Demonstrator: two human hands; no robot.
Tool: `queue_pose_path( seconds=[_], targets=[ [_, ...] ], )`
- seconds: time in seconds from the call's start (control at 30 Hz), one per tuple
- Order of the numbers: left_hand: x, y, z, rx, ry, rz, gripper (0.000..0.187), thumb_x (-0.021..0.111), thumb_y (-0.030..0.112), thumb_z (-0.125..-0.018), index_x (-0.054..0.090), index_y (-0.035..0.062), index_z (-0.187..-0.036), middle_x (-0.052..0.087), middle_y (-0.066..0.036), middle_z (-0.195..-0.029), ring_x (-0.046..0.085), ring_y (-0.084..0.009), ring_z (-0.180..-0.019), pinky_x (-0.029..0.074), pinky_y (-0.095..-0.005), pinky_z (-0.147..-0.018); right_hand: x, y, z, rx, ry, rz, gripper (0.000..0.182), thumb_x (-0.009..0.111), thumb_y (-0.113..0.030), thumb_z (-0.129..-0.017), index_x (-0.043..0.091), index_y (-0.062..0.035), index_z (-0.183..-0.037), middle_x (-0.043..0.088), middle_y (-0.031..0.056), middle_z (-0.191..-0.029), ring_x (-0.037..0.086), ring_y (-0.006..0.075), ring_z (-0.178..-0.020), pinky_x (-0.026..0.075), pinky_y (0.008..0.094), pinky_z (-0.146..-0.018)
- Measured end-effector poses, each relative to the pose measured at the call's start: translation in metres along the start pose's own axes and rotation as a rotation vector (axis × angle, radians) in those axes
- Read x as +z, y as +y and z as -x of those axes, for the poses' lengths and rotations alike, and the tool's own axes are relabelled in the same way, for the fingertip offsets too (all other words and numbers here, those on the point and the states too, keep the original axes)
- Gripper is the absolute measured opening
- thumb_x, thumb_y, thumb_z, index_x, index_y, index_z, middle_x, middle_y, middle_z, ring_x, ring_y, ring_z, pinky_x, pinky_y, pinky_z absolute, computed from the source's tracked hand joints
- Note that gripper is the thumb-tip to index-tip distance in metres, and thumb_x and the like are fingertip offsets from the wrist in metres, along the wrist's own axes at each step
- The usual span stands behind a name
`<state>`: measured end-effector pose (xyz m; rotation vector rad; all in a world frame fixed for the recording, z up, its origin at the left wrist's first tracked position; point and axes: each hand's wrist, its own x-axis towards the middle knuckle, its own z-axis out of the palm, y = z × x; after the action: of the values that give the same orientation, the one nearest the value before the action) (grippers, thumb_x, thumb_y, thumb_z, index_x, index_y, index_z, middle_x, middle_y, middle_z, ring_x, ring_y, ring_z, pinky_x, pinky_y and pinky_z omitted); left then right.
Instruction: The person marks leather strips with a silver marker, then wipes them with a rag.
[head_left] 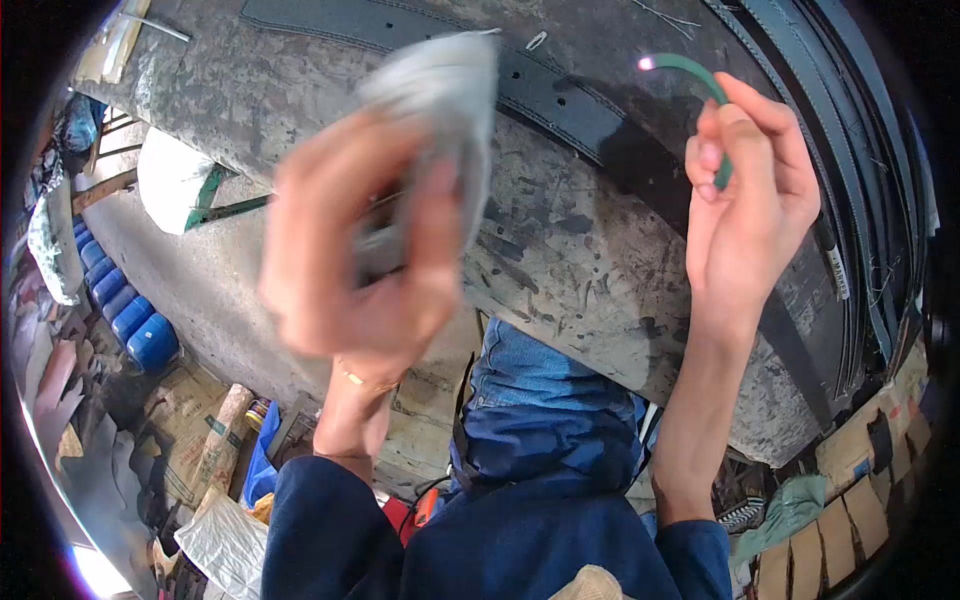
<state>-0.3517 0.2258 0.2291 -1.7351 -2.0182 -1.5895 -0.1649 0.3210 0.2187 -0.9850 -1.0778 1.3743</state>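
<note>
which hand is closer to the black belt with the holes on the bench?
Left. The left hand, holding a grey cloth, is raised just below the belt, the cloth overlapping it in view. The right hand, pinching a green glowing-tipped tube, sits further right of it.

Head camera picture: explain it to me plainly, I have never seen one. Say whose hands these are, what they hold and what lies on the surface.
The camera sits on a person's head and looks down, so both hands are the wearer's own. The left hand, blurred, grips a grey cloth. The right hand pinches a thin green stick whose tip glows pink. Under them is a stained, worn workbench with dark leather belts lying across it, one punched with holes. Below, the wearer's blue clothing shows, and blue drums lie at the left.
</note>
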Motion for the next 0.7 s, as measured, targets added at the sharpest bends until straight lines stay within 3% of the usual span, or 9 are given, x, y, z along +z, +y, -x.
queue_pose_path(
  seconds=[0.07,0.17,0.27,0.43,0.57,0.7],
  targets=[
    [0.014,-0.004,-0.004,0.244,-0.244,-0.006,0.033,0.073,-0.008,-0.068,0.069,-0.0024,-0.1,0.068,-0.013,-0.101,0.065,-0.0261,-0.091,0.053,-0.0347,-0.072,-0.003,0.0,-0.002,0.025,0.005,-0.082,0.019,0.059,0.002,-0.092,0.066,0.006,-0.11,0.067,0.0111,-0.083,0.054,0.0068,-0.063,0.038,0.019,-0.051],
    [0.036,-0.001,0.014,0.31,-0.342,-0.26,0.033,0.071,0.005,-0.068,0.07,0.0001,-0.101,0.063,-0.005,-0.117,0.059,-0.0251,-0.106,0.046,-0.0377,-0.081,-0.004,-0.001,-0.003,0.051,0.024,-0.18,0.019,0.058,0.002,-0.093,0.066,0.0064,-0.109,0.067,0.0112,-0.084,0.054,0.0069,-0.065,0.038,0.0193,-0.052],
    [0.026,0.015,0.012,0.202,-0.456,-0.315,0.038,0.072,-0.001,-0.071,0.071,0.0031,-0.109,0.065,-0.007,-0.118,0.06,-0.0269,-0.106,0.043,-0.0369,-0.082,-0.006,0.0,-0.001,0.049,-0.014,-0.201,0.019,0.059,0.001,-0.093,0.066,0.0063,-0.109,0.066,0.0113,-0.086,0.054,0.0072,-0.066,0.038,0.02,-0.052],
    [0.024,0.0,0.022,0.272,-0.365,-0.116,0.027,0.075,0.005,-0.067,0.068,0.0046,-0.093,0.062,-0.005,-0.101,0.06,-0.0258,-0.097,0.042,-0.04,-0.081,-0.005,-0.004,-0.002,0.101,0.002,-0.212,0.019,0.06,0.001,-0.093,0.065,0.0062,-0.11,0.066,0.0108,-0.087,0.055,0.008,-0.068,0.04,0.0221,-0.054],
    [0.023,0.005,0.024,0.123,-0.264,-0.121,0.027,0.076,0.001,-0.07,0.065,0.0054,-0.094,0.06,-0.009,-0.096,0.06,-0.0286,-0.089,0.043,-0.0388,-0.08,-0.006,-0.001,-0.003,0.09,0.016,-0.253,0.02,0.06,0.001,-0.093,0.065,0.006,-0.111,0.067,0.0108,-0.088,0.055,0.0083,-0.068,0.04,0.0227,-0.056],
    [0.033,-0.003,0.03,0.074,-0.106,-0.078,0.029,0.075,0.001,-0.071,0.067,0.004,-0.099,0.061,-0.009,-0.102,0.059,-0.0304,-0.096,0.044,-0.0401,-0.085,-0.008,0.002,-0.004,0.081,-0.004,-0.26,0.02,0.061,0.0,-0.093,0.065,0.0055,-0.112,0.067,0.0106,-0.089,0.056,0.0086,-0.069,0.041,0.023,-0.056]
  ],
)
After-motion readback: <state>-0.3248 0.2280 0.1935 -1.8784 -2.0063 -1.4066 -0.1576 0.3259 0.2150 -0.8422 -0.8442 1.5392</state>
